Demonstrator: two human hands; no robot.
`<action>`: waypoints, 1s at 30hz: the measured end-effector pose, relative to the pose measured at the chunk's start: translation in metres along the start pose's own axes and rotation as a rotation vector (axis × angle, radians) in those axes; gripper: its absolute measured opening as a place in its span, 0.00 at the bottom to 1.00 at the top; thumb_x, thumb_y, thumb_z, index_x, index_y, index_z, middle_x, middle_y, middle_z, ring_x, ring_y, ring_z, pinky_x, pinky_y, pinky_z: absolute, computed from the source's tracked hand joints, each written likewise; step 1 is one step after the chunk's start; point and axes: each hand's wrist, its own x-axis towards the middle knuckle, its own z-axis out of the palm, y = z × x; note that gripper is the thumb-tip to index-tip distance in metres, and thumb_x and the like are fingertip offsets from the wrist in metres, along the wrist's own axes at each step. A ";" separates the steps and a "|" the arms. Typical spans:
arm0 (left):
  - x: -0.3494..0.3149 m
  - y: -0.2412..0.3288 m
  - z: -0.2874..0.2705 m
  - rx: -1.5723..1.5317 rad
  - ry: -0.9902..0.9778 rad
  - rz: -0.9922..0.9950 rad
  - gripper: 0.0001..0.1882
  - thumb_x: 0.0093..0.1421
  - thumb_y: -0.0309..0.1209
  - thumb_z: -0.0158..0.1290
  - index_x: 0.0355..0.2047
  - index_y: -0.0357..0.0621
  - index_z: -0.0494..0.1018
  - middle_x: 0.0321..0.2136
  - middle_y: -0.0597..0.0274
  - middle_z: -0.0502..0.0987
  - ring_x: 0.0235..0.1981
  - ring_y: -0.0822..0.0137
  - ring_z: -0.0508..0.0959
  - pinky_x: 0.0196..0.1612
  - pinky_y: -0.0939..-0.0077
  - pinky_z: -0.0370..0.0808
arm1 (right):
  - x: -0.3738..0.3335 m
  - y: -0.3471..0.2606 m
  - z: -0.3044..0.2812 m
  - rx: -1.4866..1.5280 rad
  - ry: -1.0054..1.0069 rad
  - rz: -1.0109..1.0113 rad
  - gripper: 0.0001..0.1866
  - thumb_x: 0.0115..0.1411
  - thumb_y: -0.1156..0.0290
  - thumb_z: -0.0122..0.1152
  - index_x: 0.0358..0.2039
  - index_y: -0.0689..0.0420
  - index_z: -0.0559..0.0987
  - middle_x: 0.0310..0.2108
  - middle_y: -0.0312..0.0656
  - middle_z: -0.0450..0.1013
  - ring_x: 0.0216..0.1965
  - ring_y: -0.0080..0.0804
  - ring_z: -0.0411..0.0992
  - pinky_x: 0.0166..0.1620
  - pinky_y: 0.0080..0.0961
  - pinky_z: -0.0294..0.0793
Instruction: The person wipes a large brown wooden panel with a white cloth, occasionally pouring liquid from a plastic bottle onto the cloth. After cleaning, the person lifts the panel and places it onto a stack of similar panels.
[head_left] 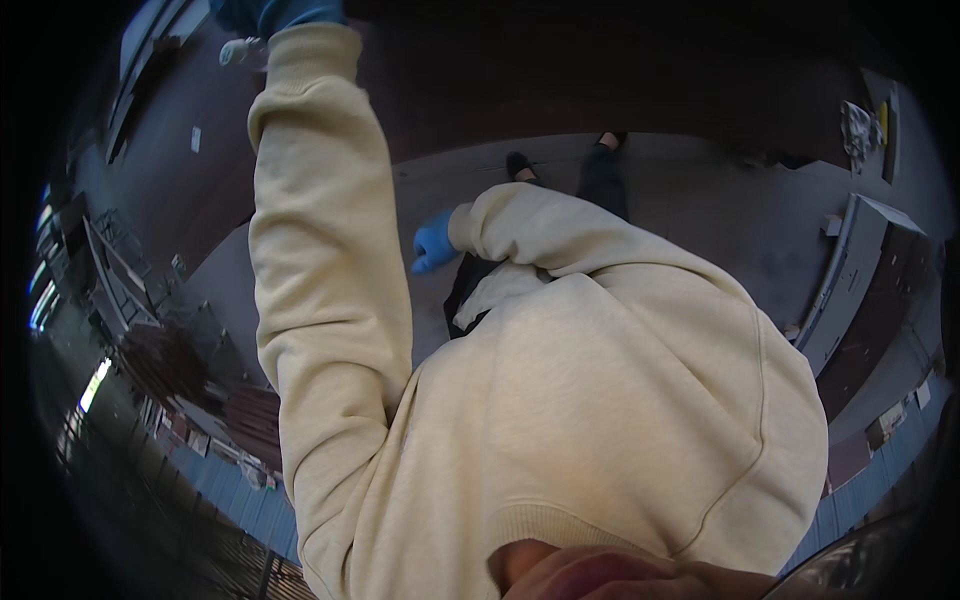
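The top edge of the view cuts off most of the left hand (275, 14), so its fingertips do not show. It wears a blue glove. A small clear bottle (238, 52) pokes out just beside the glove, but I cannot tell if the fingers are wrapped around it or how far open they are. The bottle has a whitish end, and the rest looks see-through. Part of it is hidden by the glove and the cream sleeve (325, 200). It is up in the top left, with the big dark brown table (600, 70) behind it. That table is so dark that it is hard to make out.

The right hand (433, 243) is in a blue glove too. It is bent in front of the tummy, with its fingers curled in. I cannot tell if they are closed all the way or have something inside. A black and white cloth (490, 290) is near it, partly covered by the cream top. Dark shoes (518, 165) show on the gray floor (690, 185) by the table's edge.
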 end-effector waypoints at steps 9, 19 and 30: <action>0.013 -0.033 -0.003 -0.050 -0.038 0.018 0.32 0.61 0.56 0.65 0.30 0.32 0.80 0.30 0.48 0.82 0.30 0.59 0.80 0.38 0.62 0.81 | -0.071 0.054 -0.085 -0.574 1.112 -0.374 0.28 0.65 0.50 0.60 0.60 0.52 0.78 0.69 0.47 0.67 0.71 0.47 0.62 0.72 0.49 0.60; 0.009 -0.008 0.004 -0.116 -0.006 0.048 0.28 0.65 0.53 0.63 0.25 0.37 0.78 0.22 0.62 0.75 0.25 0.69 0.68 0.33 0.67 0.69 | -0.291 0.267 -0.165 -0.746 1.851 0.098 0.23 0.64 0.47 0.62 0.48 0.53 0.84 0.44 0.46 0.82 0.48 0.47 0.79 0.55 0.44 0.79; -0.007 -0.015 -0.018 -0.158 -0.087 0.001 0.21 0.64 0.39 0.64 0.47 0.31 0.78 0.38 0.53 0.80 0.38 0.64 0.79 0.45 0.68 0.77 | -0.570 0.380 0.152 0.975 1.475 1.927 0.43 0.68 0.32 0.46 0.66 0.58 0.74 0.66 0.53 0.70 0.66 0.53 0.68 0.68 0.41 0.65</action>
